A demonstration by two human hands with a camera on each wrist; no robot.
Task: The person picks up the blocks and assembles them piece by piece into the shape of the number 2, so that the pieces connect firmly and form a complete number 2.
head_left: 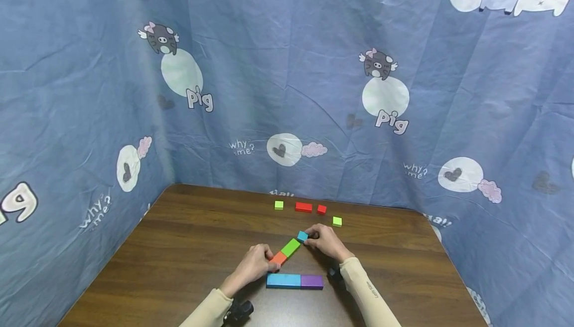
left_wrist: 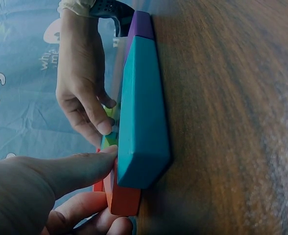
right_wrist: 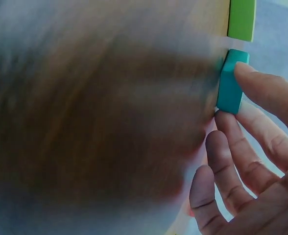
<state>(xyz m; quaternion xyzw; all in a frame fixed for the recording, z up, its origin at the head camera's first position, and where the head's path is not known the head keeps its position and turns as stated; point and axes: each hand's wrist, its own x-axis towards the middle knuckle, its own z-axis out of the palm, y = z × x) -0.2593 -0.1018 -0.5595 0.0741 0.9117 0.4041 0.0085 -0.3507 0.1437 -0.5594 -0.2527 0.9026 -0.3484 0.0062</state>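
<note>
My left hand [head_left: 252, 266] pinches an orange block [head_left: 278, 259] between thumb and fingers. Against the far end of that block lies a green block [head_left: 291, 247], the pair forming a slanted row. With thumb and fingertips my right hand [head_left: 329, 242] holds a small blue block [head_left: 302, 237] just past the green one. A narrow gap parts this blue block [right_wrist: 230, 83] from the green block [right_wrist: 241, 19] in the right wrist view. Nearer to me a long blue block [head_left: 283, 281] lies end to end with a purple block [head_left: 312, 281].
Along the table's back lie a light green cube [head_left: 279, 205], a red block [head_left: 303, 207], a small red block [head_left: 322, 210] and another light green cube [head_left: 337, 222]. A blue patterned cloth [head_left: 287, 92] hangs behind the wooden table [head_left: 202, 227].
</note>
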